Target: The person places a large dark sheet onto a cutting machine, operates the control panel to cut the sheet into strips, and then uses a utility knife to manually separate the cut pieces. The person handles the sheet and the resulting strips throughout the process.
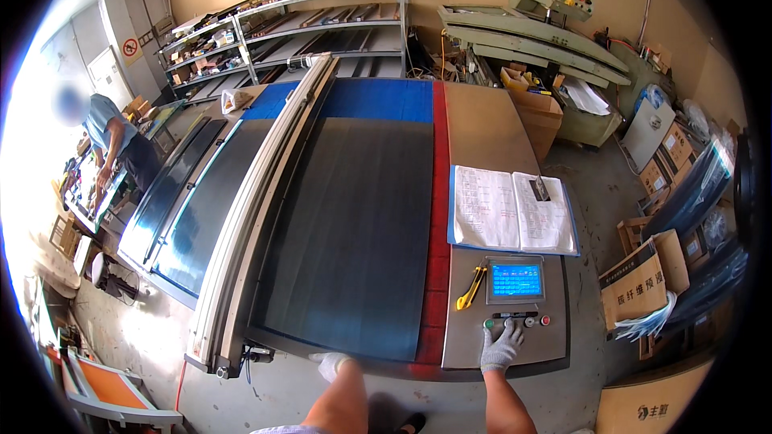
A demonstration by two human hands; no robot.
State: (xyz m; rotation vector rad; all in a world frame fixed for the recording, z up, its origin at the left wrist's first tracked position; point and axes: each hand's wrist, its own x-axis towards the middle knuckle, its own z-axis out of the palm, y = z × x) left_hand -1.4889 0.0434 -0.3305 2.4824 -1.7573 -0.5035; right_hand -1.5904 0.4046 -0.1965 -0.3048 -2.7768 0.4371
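My left hand [329, 365], in a white knit glove, rests by the near edge of a large dark sheet [354, 233] on a machine table. Its fingers point left and look stretched out, holding nothing I can see. My right hand [500, 350], gloved too, lies over the control panel [515, 358] at the table's right. Its fingers are apart, with one fingertip at a green push button [488, 324]. Just beyond the fingers lies a black pen-like stick [515, 315], beside a red button [545, 321]. Farther up sit a lit touchscreen [515, 280] and a yellow utility knife [472, 289].
A long metal gantry beam [265, 201] crosses the table left of the sheet. An open clipboard [490, 209] with papers lies beyond the screen. Cardboard boxes [639, 281] stand at right, shelves [322, 20] at the back. A person [121, 141] works at far left.
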